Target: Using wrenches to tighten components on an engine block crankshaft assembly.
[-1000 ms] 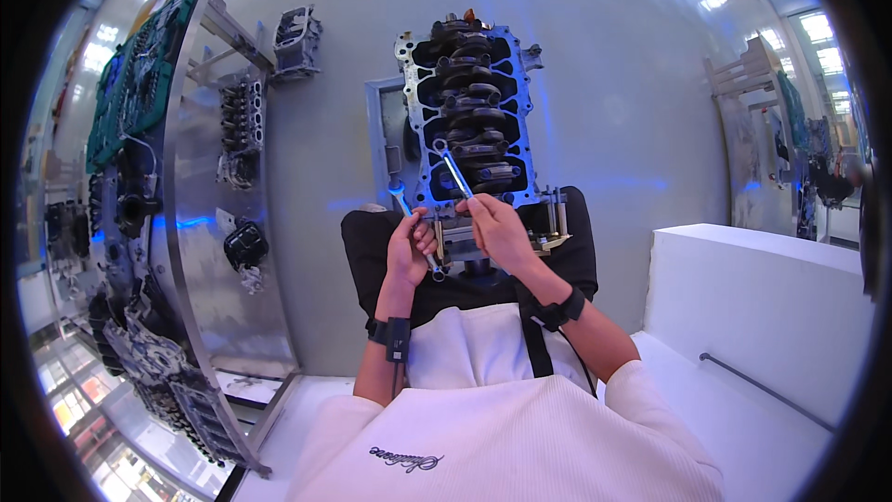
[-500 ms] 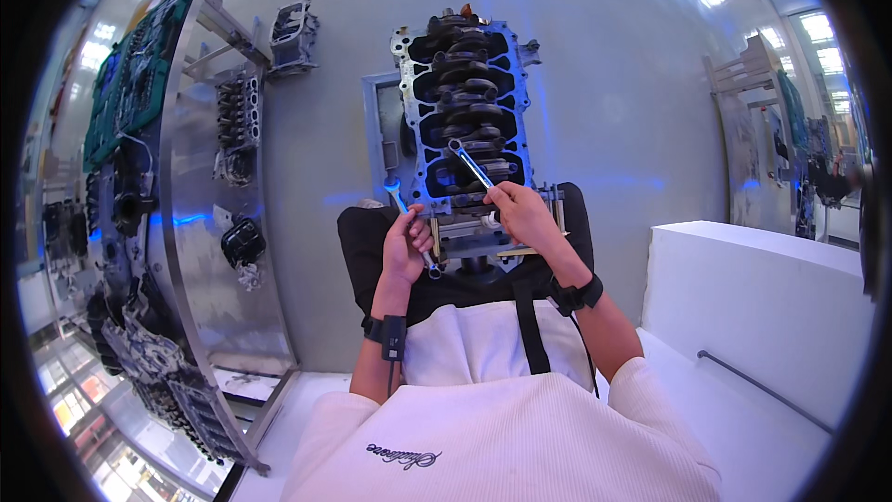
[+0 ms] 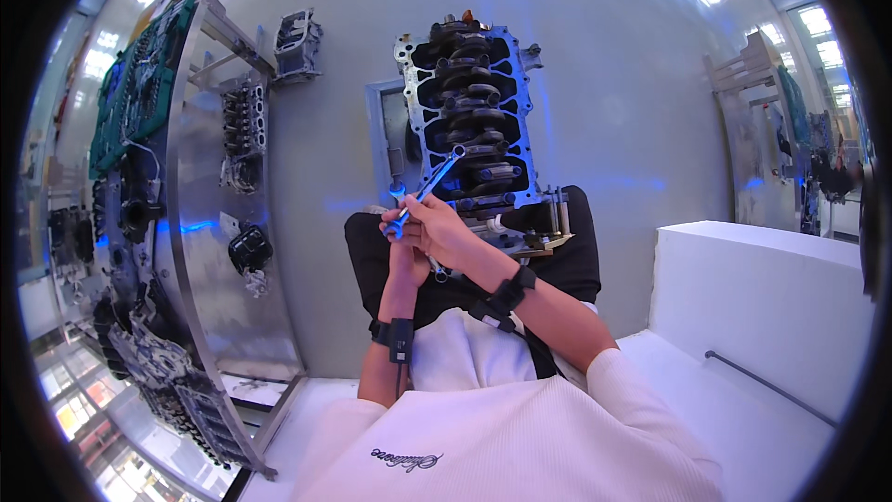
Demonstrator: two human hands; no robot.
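My right hand [image 3: 446, 231] is closed on a combination wrench [image 3: 441, 173]. Its ring end points up and to the right over the engine block, and its open-jaw end sticks out by my left fingers. Partly behind the right hand, my left hand [image 3: 405, 262] grips a second combination wrench [image 3: 398, 191]. The open jaw of that one shows above the fingers and its ring end below them. The two hands overlap, so some of the left fingers are hidden. In front of them stands an engine block [image 3: 523, 121] with a dark crankshaft [image 3: 472, 96] lying along its middle.
A metal bench [image 3: 279, 311] on the left carries engine parts and a green tool case [image 3: 144, 93]. A cast metal part [image 3: 297, 45] lies on the floor [image 3: 613, 112] beyond it. At right is a white block [image 3: 743, 270]. A stand with upright posts [image 3: 560, 216] sits between my knees.
My right hand has moved left and down to my left hand, bringing its wrench away from over the crankshaft. That wrench now slants the other way, its ring end up and right.
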